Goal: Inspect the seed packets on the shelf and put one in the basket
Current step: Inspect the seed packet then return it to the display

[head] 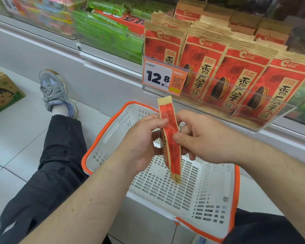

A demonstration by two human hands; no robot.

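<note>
A red and tan seed packet (171, 131) is held edge-on above the white basket (217, 187) with the orange rim. My left hand (141, 143) grips the packet from the left, fingers curled round it. My right hand (201, 138) pinches its right side with thumb and fingers. More packets of the same kind (236, 78) stand in rows on the low shelf behind a clear plastic rail, up and to the right of my hands.
An orange price tag reading 12.8 (163, 76) hangs on the shelf rail. Green packets (106, 30) fill the shelf section to the left. My left leg and grey sneaker (55, 92) stretch over the tiled floor. A cardboard box (2, 92) sits at far left.
</note>
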